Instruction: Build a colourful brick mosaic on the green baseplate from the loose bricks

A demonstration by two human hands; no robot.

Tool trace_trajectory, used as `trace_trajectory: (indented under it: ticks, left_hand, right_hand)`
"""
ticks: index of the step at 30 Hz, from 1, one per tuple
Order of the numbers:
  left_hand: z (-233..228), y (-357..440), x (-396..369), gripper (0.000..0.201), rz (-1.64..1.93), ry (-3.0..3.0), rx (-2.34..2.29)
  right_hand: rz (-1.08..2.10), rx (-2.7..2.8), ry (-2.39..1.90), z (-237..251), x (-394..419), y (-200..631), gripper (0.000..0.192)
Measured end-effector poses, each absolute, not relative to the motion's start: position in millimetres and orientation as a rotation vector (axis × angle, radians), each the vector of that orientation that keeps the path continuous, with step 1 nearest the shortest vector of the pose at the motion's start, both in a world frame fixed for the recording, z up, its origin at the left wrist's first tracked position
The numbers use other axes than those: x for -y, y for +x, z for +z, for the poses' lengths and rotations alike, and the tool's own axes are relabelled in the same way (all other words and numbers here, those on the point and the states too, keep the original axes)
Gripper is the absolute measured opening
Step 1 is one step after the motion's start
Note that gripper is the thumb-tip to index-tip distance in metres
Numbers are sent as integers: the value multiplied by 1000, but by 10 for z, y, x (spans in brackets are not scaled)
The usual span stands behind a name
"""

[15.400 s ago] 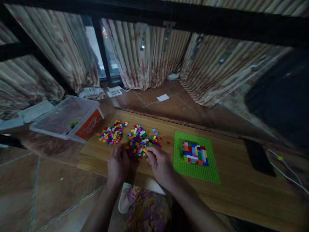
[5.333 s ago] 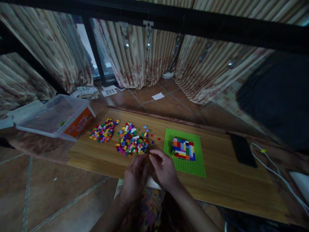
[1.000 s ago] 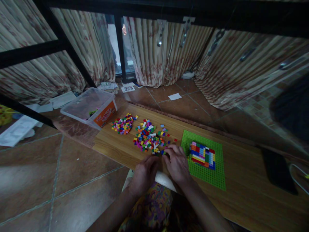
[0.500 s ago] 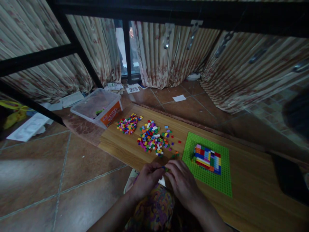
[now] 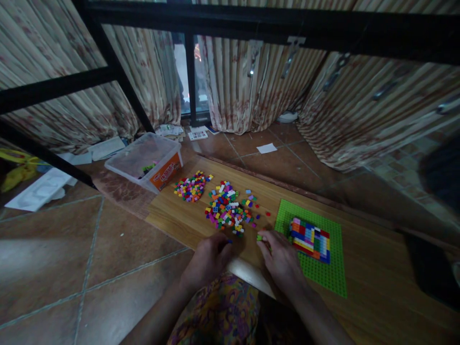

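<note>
My left hand (image 5: 207, 256) is closed at the near edge of the wooden table, with a small blue toy brick (image 5: 230, 241) showing at its fingertips. To its right, my right hand (image 5: 282, 256) pinches a light green toy brick (image 5: 259, 237) just above the tabletop. Beyond both hands lies a loose pile of mixed toy bricks (image 5: 230, 207). A green baseplate (image 5: 327, 280) is just right of my right hand. On it sits a multicoloured block of joined bricks (image 5: 309, 240).
A second brick pile (image 5: 190, 187) lies farther left on the table (image 5: 179, 225). Beside it stands a clear plastic box (image 5: 143, 158) with an orange label. A dark flat object (image 5: 431, 268) rests at the right end. Papers (image 5: 267, 148) lie on the tiled floor.
My hands have moved apart from where they were together. The left went left with the blue brick; the right shifted slightly right and forward with the green brick.
</note>
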State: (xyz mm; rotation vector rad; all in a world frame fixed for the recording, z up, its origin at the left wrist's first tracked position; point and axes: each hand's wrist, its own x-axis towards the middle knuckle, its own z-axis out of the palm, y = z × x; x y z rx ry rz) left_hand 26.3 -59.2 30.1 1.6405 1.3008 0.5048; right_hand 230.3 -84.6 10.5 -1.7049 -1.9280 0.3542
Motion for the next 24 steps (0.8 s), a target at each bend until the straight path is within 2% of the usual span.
trace_trajectory:
  ticks: [6,15,19,24]
  left_hand:
    - [196,270,441,16,407,2041,-1493]
    - [53,297,371,13,546,2005,-1554]
    - [50,201,374,18,681,1931,-1517]
    - [84,54,318,26,783,1885,-1733]
  right_hand:
    - [250,1878,-1843,-36,730,2129,22]
    - [555,1716,-1634,36,571,1960,24]
    - [445,1602,-1666,57,546,1998,24]
    - [348,1559,-1800,21,496,1976,27]
